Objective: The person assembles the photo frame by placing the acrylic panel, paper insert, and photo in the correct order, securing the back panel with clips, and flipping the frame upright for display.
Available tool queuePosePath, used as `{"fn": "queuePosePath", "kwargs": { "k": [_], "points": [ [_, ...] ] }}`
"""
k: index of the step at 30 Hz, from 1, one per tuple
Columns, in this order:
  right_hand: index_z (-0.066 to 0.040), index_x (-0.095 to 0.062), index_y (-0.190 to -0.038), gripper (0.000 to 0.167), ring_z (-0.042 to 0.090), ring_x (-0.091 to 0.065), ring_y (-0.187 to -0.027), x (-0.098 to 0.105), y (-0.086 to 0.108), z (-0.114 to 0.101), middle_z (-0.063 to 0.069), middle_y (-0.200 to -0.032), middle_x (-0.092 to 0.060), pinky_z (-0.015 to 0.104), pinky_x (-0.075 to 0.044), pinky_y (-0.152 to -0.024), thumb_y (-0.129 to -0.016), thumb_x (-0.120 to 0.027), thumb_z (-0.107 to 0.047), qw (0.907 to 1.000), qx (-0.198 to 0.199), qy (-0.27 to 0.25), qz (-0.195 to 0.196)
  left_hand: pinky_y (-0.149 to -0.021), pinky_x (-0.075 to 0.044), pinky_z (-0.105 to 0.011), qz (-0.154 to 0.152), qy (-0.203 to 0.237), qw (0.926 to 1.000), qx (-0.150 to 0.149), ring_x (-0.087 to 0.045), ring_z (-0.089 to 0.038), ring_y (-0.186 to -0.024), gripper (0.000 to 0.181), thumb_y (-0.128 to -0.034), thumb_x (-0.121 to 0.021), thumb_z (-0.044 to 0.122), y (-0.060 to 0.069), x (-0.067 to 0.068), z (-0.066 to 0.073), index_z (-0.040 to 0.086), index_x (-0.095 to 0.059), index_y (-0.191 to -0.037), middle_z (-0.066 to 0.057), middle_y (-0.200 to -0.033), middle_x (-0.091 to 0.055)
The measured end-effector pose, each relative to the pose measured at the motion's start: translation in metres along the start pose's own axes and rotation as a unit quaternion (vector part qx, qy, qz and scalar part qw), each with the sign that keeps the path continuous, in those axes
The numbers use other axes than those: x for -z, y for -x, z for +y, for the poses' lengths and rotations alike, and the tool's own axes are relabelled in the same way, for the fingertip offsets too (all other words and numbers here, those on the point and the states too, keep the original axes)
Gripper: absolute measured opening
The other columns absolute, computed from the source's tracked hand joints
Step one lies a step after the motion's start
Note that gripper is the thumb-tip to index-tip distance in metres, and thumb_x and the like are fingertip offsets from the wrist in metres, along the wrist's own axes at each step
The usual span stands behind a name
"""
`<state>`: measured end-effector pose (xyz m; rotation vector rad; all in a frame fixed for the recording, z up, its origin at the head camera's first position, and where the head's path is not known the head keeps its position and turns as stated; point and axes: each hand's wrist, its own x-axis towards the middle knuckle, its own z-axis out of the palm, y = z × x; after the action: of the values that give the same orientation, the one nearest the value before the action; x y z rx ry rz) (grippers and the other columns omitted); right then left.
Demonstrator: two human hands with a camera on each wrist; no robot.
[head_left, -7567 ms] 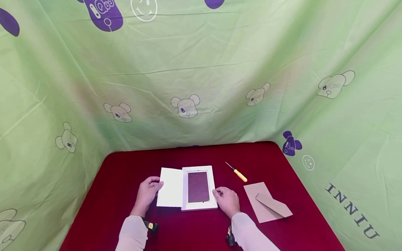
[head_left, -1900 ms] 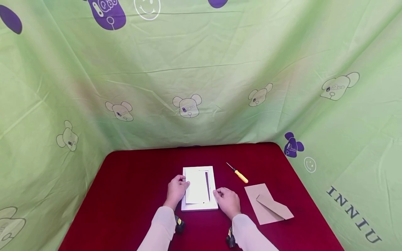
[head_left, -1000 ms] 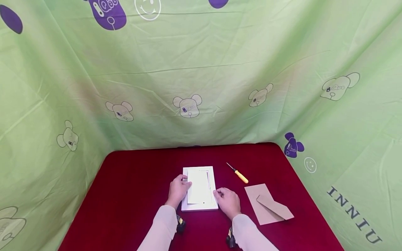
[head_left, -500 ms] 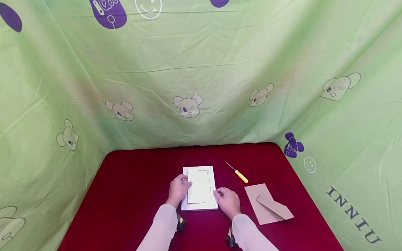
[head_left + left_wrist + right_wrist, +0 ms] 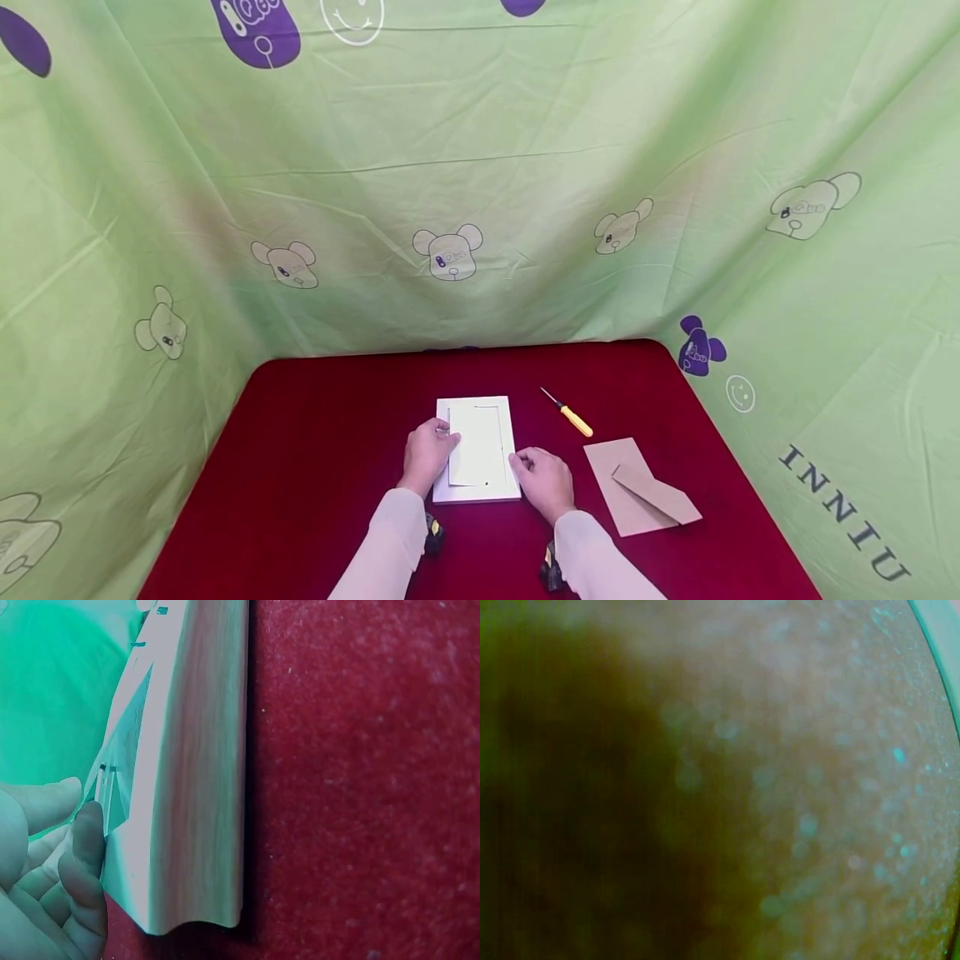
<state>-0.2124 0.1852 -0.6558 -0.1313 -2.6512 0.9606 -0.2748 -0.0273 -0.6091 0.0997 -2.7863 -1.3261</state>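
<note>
A white photo frame (image 5: 513,492) lies on the red table, its recessed side up. Over its opening is a thin white sheet (image 5: 477,450), which covers most of the recess. My left hand (image 5: 425,452) pinches the sheet's left edge between thumb and fingers. In the left wrist view the sheet (image 5: 120,727) slants, its pinched edge raised above the frame (image 5: 199,780). At the frame's lower right edge, my right hand (image 5: 546,482) grips the rim with curled fingers. The right wrist view is too dark and blurred to show the hold.
A yellow-handled screwdriver (image 5: 576,420) lies right of the frame. Nearer, a brown backing board (image 5: 611,467) with a raised stand leg (image 5: 656,493) rests on the red tablecloth (image 5: 337,417). Green printed curtains (image 5: 480,167) enclose the table's back and sides.
My left hand has brought the sheet from beside the frame over its opening, then shifted it slightly right, closing the gap on the right. My right hand has stayed at the rim.
</note>
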Motion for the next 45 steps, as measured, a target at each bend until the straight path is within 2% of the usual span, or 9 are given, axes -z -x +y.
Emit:
{"fn": "queuePosePath", "kwargs": {
  "k": [11,25,37,45],
  "points": [
    [-0.024,-0.074,-0.083,0.015,0.007,-0.054,-0.066,0.0013,-0.0004,-0.0005,-0.018,-0.07,-0.055,0.035,-0.046,-0.067,-0.088,-0.07,-0.037,1.0,0.0,-0.006,-0.005,-0.068,-0.051,-0.037,0.003,-0.031,0.9994,-0.014,-0.063,-0.016,-0.076,0.017,-0.083,-0.077,0.026,0.0014,0.0016,-0.0003,0.011,-0.075,-0.092,0.001,-0.083,-0.07],
    [-0.023,-0.074,-0.084,0.016,0.006,-0.053,-0.066,0.0028,0.0,-0.001,-0.018,-0.07,-0.054,0.034,-0.046,-0.067,-0.089,-0.069,-0.038,0.9999,-0.003,-0.009,-0.008,-0.067,-0.051,-0.038,0.0,-0.057,0.9983,-0.007,-0.065,-0.02,-0.081,0.015,-0.0826,-0.078,0.026,0.0023,0.0027,0.0009,0.014,-0.075,-0.09,0.0,-0.086,-0.071],
    [-0.023,-0.074,-0.083,0.016,0.006,-0.053,-0.065,0.0025,-0.0004,-0.0011,-0.018,-0.069,-0.054,0.034,-0.045,-0.066,-0.088,-0.069,-0.038,1.0,0.002,-0.008,-0.005,-0.068,-0.052,-0.041,0.007,-0.079,0.9965,-0.027,-0.066,-0.023,-0.081,0.016,-0.0804,-0.079,0.023,0.0046,0.0028,0.0028,0.011,-0.074,-0.089,-0.003,-0.086,-0.071],
    [-0.024,-0.073,-0.082,0.015,0.006,-0.052,-0.065,0.0021,0.0005,-0.0006,-0.018,-0.069,-0.053,0.034,-0.045,-0.066,-0.089,-0.07,-0.037,0.9999,0.003,-0.011,-0.004,-0.068,-0.052,-0.041,0.003,-0.09,0.9958,-0.018,-0.067,-0.024,-0.081,0.019,-0.0805,-0.079,0.024,0.0053,0.0015,0.0022,0.01,-0.074,-0.093,-0.004,-0.086,-0.071]
  ]
}}
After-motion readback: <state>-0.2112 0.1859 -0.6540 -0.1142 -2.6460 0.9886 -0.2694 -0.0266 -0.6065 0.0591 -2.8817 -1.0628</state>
